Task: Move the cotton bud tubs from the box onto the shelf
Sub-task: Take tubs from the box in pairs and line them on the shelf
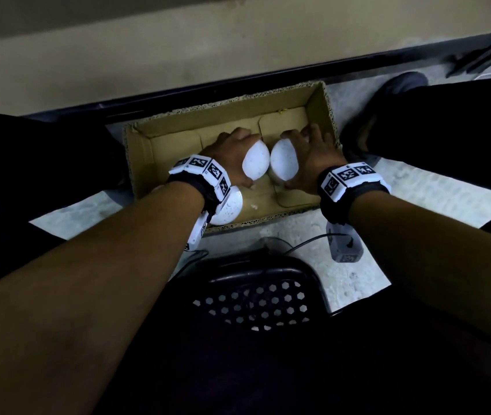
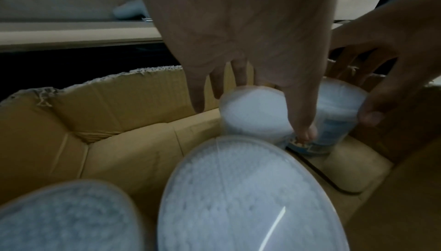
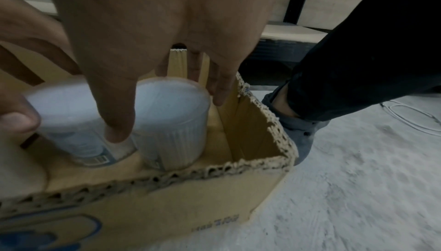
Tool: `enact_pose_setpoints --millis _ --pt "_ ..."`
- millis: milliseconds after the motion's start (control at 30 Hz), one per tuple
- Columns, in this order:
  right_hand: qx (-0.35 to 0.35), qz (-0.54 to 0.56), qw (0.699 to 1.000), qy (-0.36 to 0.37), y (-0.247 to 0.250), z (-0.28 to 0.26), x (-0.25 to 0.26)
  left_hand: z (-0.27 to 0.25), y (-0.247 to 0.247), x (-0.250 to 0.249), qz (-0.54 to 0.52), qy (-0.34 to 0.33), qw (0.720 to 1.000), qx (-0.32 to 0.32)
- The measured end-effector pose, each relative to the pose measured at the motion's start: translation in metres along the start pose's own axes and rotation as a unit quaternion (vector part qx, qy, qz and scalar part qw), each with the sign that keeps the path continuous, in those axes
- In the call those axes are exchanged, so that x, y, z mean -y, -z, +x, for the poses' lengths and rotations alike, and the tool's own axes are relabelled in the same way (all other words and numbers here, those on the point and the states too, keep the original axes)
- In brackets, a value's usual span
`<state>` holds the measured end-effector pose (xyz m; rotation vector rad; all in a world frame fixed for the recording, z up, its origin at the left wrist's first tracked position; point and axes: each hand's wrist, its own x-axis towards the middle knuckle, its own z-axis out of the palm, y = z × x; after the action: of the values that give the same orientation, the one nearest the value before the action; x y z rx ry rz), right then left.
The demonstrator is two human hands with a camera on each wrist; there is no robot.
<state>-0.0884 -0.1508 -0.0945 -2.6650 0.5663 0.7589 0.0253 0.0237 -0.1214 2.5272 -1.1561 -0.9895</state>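
My left hand [image 1: 232, 157] grips one tub [image 1: 256, 161], my right hand [image 1: 313, 160] another tub [image 1: 284, 163], both down in the box [image 1: 142, 157]. Two more tubs [image 2: 238, 198] wait there; I judge most of the job remains.

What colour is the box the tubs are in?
Brown cardboard. The box shows best in the head view, with both hands inside it.

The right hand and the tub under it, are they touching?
Touching. The right wrist view shows the right hand with its thumb laid against the tub wall and fingers down behind its rim.
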Motion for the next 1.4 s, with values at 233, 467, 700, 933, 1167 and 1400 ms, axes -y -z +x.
enact_pose_setpoints --millis 233,467,700,933,1167,1400 --pt "-0.014 0.004 1.0 -0.003 -0.002 0.001 0.001 -0.002 -0.007 -0.015 0.032 0.021 0.999 -0.019" --pt "-0.008 0.036 0.999 -0.014 0.007 0.002 0.0 0.0 0.004 -0.015 0.013 0.013 0.999 -0.033" --pt "-0.022 0.025 0.999 -0.019 0.025 -0.001 -0.002 -0.005 0.018 -0.019 -0.01 -0.02 0.999 -0.049" --pt "-0.056 0.032 0.998 0.007 0.055 -0.018 0.004 -0.022 0.049 -0.025 -0.018 -0.041 0.996 -0.073" --pt "-0.082 0.045 0.994 0.055 0.105 -0.048 0.021 -0.052 0.098 -0.036 0.009 -0.037 0.993 -0.109" --pt "-0.177 0.068 0.975 0.118 0.168 -0.09 0.039 -0.103 0.175 -0.055 0.027 -0.071 0.984 -0.159"
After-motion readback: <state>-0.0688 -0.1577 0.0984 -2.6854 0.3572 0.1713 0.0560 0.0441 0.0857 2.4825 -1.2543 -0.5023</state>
